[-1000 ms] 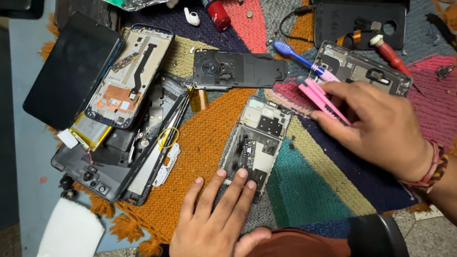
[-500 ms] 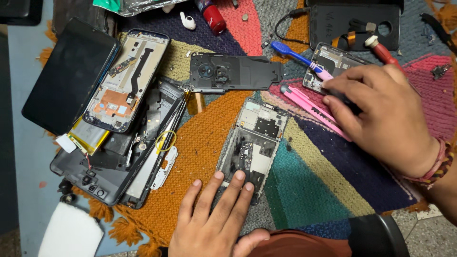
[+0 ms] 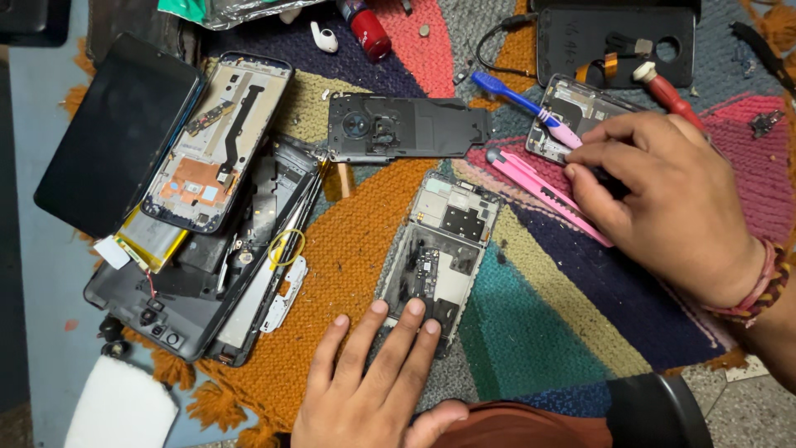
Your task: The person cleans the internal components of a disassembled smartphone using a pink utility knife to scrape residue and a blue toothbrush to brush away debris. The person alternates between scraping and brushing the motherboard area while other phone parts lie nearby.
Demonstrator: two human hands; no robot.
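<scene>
An opened phone frame with bare circuit boards lies on a colourful woven mat. My left hand lies flat, fingers spread, its fingertips pressing on the frame's near end. My right hand hovers with bent fingers over a pink utility knife. The thumb touches the knife and the index finger reaches the pink end of a blue-handled brush. Whether it grips anything is hidden. A second phone frame sits just beyond those fingers.
A black inner cover plate lies above the frame. A dark phone screen, a midframe, a battery and housings are piled at left. At the far edge are a red screwdriver, a black back cover and an earbud.
My right hand has shifted up and right along the pink knife toward the brush and the second frame. My left hand has stayed on the opened frame.
</scene>
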